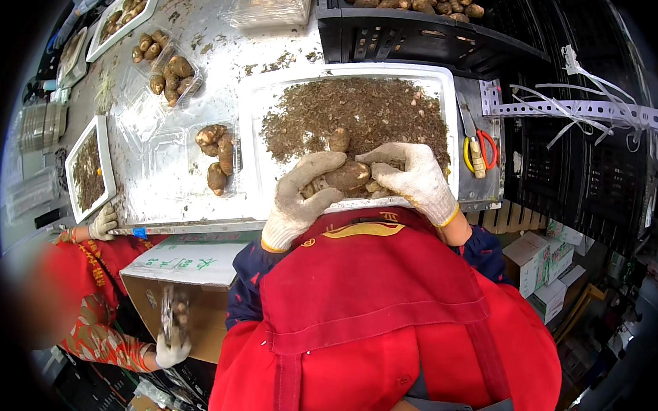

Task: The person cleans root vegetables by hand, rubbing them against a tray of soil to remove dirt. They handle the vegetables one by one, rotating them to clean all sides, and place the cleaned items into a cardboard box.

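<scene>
1. A worn, dirt-flecked metal bench (190, 57) fills the upper part of the view, with black plastic crates (409, 33) at its far right corner, one holding brown tubers.
2. A large white tray (256, 135) sits on the bench right in front of the person, and it serves as the landmark here; loose brown soil and trimmings (354, 112) cover its middle.
3. At the near edge of the white tray, the left hand (299, 199), in a soiled knit glove, is curled around the left end of a brown tuber (347, 177).
4. The right hand (412, 180), gloved the same way, is closed over the right end of the same tuber, so both hands clamp it between them just above the tray's near rim.
5. A smaller tuber (338, 139) lies in the soil just beyond the hands.
6. Just left of the white tray, a clear plastic punnet (217, 155) holds several tubers; farther left and back, another clear punnet (169, 69) is also filled.
7. Just right of the white tray, scissors with red and yellow handles (478, 149) lie on the bench edge.
8. Well left of the white tray, a smaller white tray of soil (89, 168) rests by another person's gloved hand (103, 223).
9. Below the white tray, the person's red apron (377, 306) fills the foreground, with a cardboard box (181, 274) to its left.
</scene>
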Demonstrator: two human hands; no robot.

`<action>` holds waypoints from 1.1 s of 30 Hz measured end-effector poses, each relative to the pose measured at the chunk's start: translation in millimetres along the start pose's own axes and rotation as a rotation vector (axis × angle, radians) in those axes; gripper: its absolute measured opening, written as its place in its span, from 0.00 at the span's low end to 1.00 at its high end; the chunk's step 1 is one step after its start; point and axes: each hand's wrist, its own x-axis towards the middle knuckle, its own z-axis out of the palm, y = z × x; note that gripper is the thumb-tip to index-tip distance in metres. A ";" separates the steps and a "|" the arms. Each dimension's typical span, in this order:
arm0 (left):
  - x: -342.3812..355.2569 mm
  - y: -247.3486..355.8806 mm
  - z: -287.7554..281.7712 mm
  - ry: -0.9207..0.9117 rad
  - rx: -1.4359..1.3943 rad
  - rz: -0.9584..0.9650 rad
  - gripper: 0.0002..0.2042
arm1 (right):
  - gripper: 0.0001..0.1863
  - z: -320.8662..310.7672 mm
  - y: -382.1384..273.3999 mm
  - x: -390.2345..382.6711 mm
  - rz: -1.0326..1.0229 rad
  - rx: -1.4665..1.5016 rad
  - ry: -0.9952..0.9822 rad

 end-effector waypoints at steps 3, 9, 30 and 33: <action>-0.1 -1.0 -2.2 0.010 -0.050 -0.063 0.25 | 0.14 -0.5 1.6 0.3 -0.002 0.050 -0.004; 2.1 6.4 -6.2 -0.001 0.084 -0.065 0.26 | 0.15 -1.6 -1.4 2.4 -0.050 -0.002 -0.044; 4.6 -1.5 0.0 0.043 -0.191 -0.133 0.27 | 0.18 -1.4 2.1 6.1 0.044 0.075 -0.045; 6.7 6.5 8.4 0.095 -0.206 -0.070 0.29 | 0.20 -0.3 9.7 9.3 0.029 0.060 -0.058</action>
